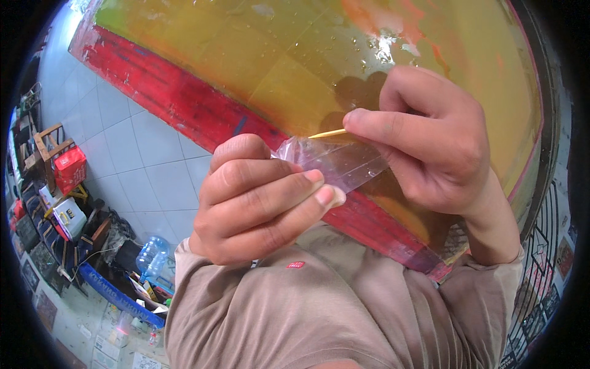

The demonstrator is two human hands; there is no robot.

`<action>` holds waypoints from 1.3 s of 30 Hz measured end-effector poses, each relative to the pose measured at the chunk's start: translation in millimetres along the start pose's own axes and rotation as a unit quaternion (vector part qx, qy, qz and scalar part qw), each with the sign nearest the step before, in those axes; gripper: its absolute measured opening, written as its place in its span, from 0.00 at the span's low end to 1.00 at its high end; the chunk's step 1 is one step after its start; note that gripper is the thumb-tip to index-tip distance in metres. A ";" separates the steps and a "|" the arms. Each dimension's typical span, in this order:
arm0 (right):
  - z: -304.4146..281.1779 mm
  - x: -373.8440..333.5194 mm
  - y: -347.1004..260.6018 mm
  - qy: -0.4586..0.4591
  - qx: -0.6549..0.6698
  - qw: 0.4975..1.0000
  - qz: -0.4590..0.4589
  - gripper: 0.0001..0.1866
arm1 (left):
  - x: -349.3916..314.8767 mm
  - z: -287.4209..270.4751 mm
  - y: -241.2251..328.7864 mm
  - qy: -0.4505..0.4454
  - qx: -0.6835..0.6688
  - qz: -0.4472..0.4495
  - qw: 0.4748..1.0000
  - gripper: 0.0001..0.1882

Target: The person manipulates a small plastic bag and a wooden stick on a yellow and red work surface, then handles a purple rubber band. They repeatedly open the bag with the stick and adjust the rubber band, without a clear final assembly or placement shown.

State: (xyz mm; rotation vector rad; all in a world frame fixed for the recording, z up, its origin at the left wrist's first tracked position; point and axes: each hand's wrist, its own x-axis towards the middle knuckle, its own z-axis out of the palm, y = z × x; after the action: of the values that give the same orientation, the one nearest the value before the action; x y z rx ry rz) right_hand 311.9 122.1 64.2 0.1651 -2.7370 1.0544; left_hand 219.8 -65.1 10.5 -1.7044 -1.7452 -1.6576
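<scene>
My left hand (261,200) is closed on a piece of clear plastic film (359,167), its fingers curled over one end. The film stretches across to just under my right hand (430,132). A thin yellow pointed stick, like a toothpick (326,133), is pinched between my right thumb and forefinger. Its tip points left and lies over the film's upper edge; whether it touches the film I cannot tell. Both hands are raised above the red near edge (184,101) of a big yellow-green panel (276,67).
The panel looks wet, with droplets and orange-red smears (393,18). To the left are pale floor tiles (123,141), a red bag (70,169), a white box (69,216), a blue plastic bottle (152,255) and a blue-edged bin (117,295). Black metal bars (541,252) stand at the right.
</scene>
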 end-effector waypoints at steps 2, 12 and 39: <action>-4.8 -2.9 0.6 -0.004 -0.012 1.000 0.003 0.12 | 1.0 -0.8 1.4 -0.008 -0.005 -0.003 1.000 0.13; -13.6 -17.8 4.0 0.021 -0.009 1.000 0.011 0.13 | 4.5 -3.5 -1.2 0.001 -0.016 -0.010 1.000 0.14; -20.6 -63.9 5.0 0.073 -0.019 0.994 0.074 0.13 | 1.8 -7.2 -3.3 0.004 -0.001 -0.011 1.000 0.10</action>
State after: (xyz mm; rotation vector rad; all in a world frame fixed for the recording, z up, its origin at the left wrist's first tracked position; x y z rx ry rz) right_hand 376.3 141.7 61.2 -0.1195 -2.6673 1.0069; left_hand 212.8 -68.7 12.7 -1.6830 -1.7655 -1.6726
